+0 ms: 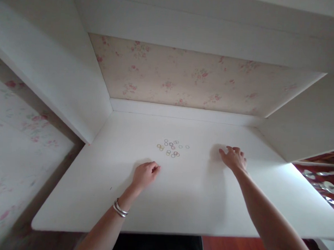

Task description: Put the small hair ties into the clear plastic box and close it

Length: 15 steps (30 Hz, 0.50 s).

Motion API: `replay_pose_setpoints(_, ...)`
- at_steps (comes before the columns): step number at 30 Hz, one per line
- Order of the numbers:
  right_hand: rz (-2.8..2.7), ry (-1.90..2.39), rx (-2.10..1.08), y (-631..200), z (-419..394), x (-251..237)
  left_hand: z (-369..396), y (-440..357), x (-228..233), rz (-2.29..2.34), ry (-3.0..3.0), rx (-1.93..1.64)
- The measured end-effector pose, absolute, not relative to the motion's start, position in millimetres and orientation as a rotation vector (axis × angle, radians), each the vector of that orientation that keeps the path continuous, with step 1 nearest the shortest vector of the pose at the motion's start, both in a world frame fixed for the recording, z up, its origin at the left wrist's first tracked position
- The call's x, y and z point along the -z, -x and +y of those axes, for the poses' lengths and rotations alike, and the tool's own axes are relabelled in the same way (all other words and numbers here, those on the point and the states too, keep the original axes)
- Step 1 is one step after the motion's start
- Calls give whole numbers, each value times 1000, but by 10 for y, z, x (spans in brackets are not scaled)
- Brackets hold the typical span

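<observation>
So far the small rings (172,148) lie untouched in a loose cluster on the counter (94,196), with the left hand (145,174) loosely curled and the right hand (233,157) spread flat, both empty.

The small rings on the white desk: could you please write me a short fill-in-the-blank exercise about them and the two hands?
1. The small rings lie in a loose cluster on the white ____.
2. The bracelet is on the ____ wrist.
3. The right hand rests palm ____ on the desk.
4. The left hand is loosely curled, just ____ the cluster.

Missing words: desk; left; down; short of
</observation>
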State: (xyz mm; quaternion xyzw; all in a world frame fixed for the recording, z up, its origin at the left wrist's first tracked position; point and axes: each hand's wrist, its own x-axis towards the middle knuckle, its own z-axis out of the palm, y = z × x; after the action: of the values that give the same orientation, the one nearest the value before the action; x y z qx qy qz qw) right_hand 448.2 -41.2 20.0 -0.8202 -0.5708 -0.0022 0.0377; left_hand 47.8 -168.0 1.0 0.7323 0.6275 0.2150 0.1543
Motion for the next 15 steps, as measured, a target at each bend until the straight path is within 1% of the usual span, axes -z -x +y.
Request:
replay_pose_setpoints(7,-1824,2462,170,-4450,-468,-148,-1670,-490,-12,1808,-2112,-643)
replay_pose_setpoints(11,-1836,2270,320,-4138,-613,-193,-1664,-497,-15,1821,-2108,-648)
replay_pose_setpoints(12,-1857,2194,289,-3986,-673,-197,-1661,-499,-15,1818,-2105,-650)
replay_pose_setpoints(13,-1916,2105,188,-3806,-741,-198,-1657,-500,-15,1814,-2102,-650)
replay_pose_setpoints(15,-2114,1856,-168,-3395,-883,-189,-1647,-503,-16,1810,-2095,-645)
